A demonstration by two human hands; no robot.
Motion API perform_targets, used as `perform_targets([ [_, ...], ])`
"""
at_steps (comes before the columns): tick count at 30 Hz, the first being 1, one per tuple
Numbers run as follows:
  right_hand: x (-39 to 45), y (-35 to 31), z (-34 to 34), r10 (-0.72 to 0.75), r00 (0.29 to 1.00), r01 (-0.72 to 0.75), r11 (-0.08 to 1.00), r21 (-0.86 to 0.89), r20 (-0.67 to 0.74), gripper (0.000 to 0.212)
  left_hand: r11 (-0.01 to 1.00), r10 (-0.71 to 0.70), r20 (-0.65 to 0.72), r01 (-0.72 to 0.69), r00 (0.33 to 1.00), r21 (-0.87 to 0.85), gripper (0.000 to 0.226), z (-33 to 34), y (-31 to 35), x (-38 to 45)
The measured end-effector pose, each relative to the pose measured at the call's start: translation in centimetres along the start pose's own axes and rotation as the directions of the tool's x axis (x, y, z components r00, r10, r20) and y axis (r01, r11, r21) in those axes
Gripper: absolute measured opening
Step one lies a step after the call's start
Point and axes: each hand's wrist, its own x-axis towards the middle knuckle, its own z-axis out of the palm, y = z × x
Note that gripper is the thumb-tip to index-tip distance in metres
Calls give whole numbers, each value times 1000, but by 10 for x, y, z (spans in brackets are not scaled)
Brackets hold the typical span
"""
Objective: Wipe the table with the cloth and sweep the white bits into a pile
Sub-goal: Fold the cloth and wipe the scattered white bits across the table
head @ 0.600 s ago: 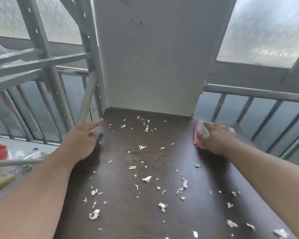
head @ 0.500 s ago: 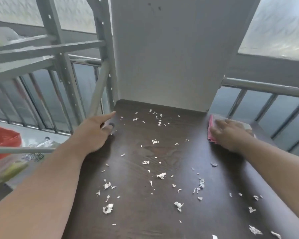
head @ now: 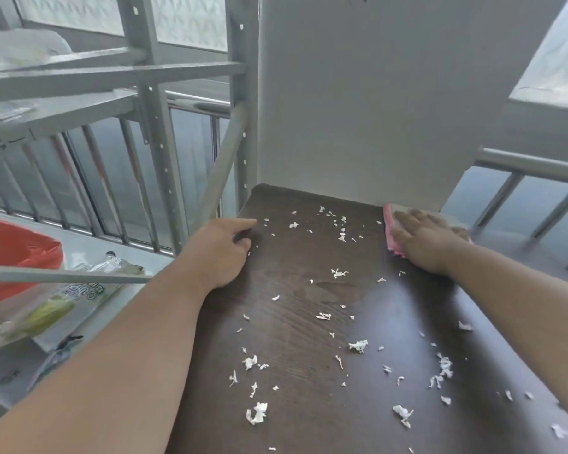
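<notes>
A dark brown wooden table [head: 295, 322] runs away from me to a white wall panel. Several white bits [head: 358, 345] lie scattered over it, thickest near the front and at the far middle. My right hand [head: 423, 237] lies flat, fingers straight, pressing a pink cloth [head: 391, 234] onto the table's far right corner; most of the cloth is hidden under the hand. At the table's left edge rests my left hand [head: 220, 250], index finger pointing forward, the other fingers curled down over the edge, holding nothing that I can see.
A grey metal rack [head: 151, 132] and balcony railings stand left of the table. Below on the left are a red bag [head: 14, 253] and a clear plastic packet [head: 63, 306]. A white panel [head: 358, 109] closes the table's far end. More railing stands on the right.
The view has swung left and tilted, so the table sits further right. My right hand and the cloth have moved toward the far right corner. The left hand stays at the left edge.
</notes>
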Motion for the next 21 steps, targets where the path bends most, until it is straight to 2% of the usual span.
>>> perform_targets([
  [10, 7, -62, -2, -71, 997, 72, 997, -25, 27, 64, 999, -33, 17, 34, 999, -42, 42, -1, -1, 0],
  [21, -12, -133, 0, -352, 934, 354, 935, -12, 65, 61, 998, -44, 25, 45, 999, -49, 46, -4, 0, -3],
])
